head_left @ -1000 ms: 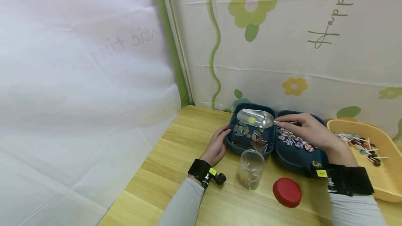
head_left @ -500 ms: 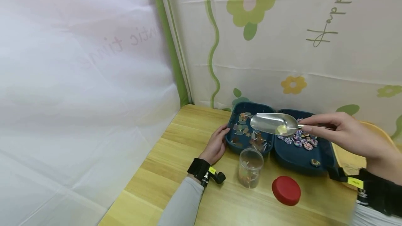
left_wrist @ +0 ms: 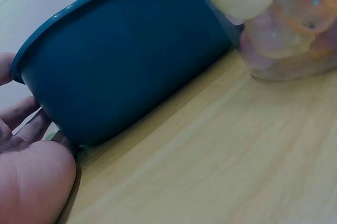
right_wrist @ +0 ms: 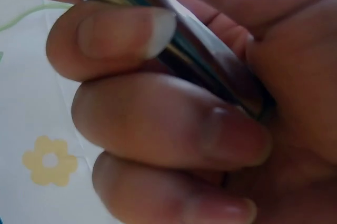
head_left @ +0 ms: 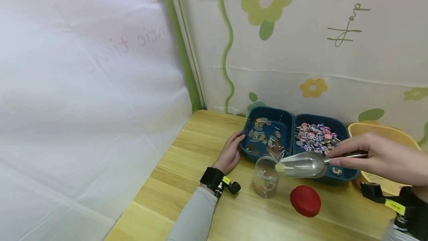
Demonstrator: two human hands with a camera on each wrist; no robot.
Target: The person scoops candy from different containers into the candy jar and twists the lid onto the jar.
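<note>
My right hand [head_left: 378, 157] grips the handle of a metal scoop [head_left: 302, 164]; the scoop's tip with a yellow piece sits over the mouth of a clear jar [head_left: 266, 178] that holds small sweets. In the right wrist view my fingers [right_wrist: 158, 134] curl round the scoop handle [right_wrist: 210, 71]. My left hand [head_left: 230, 154] rests against the left wall of a dark blue two-compartment tray [head_left: 290, 120], seen close up as the blue tray [left_wrist: 126, 66] beside my fingers [left_wrist: 34, 176]. The left compartment holds small flat candies [head_left: 264, 138], the right one swirled candies [head_left: 315, 138].
A red lid [head_left: 305, 201] lies on the wooden table [head_left: 187, 181] right of the jar. A yellow tray [head_left: 384, 131] stands at the far right. A flowered curtain wall closes the back, a white sheet the left side.
My right hand has carried the scoop from over the blue tray down and towards me to the jar's mouth. The left hand has stayed at the tray's side.
</note>
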